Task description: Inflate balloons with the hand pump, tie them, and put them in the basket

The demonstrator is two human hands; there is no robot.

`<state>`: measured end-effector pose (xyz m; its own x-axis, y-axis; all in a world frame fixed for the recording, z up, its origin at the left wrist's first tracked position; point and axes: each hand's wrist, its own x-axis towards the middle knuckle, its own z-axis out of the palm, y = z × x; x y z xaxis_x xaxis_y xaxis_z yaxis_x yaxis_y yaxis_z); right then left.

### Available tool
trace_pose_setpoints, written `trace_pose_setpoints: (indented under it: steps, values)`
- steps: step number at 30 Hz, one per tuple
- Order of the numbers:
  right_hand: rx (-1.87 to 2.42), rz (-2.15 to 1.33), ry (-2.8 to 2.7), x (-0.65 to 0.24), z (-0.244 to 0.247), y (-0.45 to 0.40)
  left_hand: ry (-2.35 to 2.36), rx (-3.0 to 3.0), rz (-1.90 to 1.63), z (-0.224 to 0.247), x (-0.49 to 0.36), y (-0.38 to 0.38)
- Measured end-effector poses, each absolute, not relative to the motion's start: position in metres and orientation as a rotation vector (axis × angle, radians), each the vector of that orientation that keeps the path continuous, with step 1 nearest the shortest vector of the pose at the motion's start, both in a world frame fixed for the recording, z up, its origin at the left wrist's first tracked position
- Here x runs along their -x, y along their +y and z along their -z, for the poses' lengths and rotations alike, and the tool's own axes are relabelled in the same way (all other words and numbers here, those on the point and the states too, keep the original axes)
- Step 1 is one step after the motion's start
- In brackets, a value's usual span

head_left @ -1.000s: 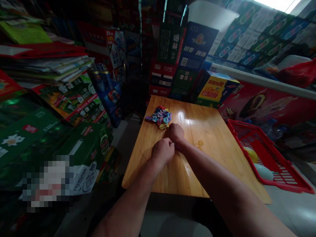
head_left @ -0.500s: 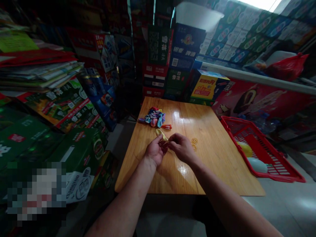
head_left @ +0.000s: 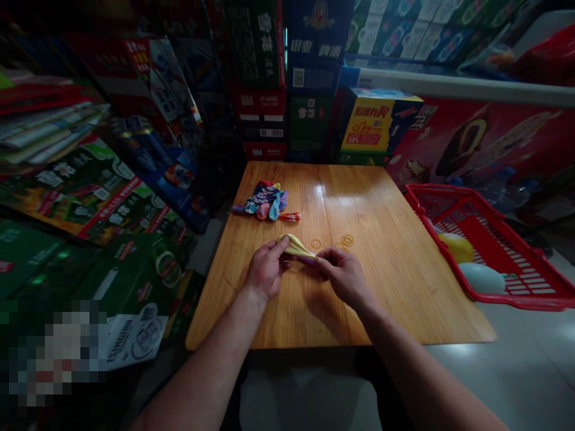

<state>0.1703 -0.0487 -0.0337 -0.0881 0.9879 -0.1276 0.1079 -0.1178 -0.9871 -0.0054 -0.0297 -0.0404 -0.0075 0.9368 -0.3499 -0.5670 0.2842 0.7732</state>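
Note:
A limp yellow balloon stretches between my two hands over the wooden table. My left hand pinches its wide end, thumb on top. The narrow end, with a bit of purple at it, is between the fingertips of my right hand. Beyond my left hand lies a pile of colourful deflated balloons, with a red and white striped piece beside it. Several yellow rubber bands lie just past my right hand.
A red basket with a yellow balloon and a pale green balloon stands at the table's right. Stacked cartons rise behind the table, and green beer boxes are on the left.
My hands have moved apart, and the yellow balloon is now stretched between them with purple showing. The view has tilted down and come closer. Another rubber band now shows near my right hand.

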Motion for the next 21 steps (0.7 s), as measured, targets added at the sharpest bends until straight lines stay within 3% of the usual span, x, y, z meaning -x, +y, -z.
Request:
trace_pose_setpoints:
  steps: [10, 21]
  values:
    - [1.61, -0.99, -1.379, -0.243, 0.034, -0.03, 1.461, -0.075, -1.625, 0.035, 0.113, 0.007]
    - [1.367, -0.659, -1.921, -0.137, 0.046, -0.061, 1.278, -0.474, -1.381, 0.054, 0.027, -0.026]
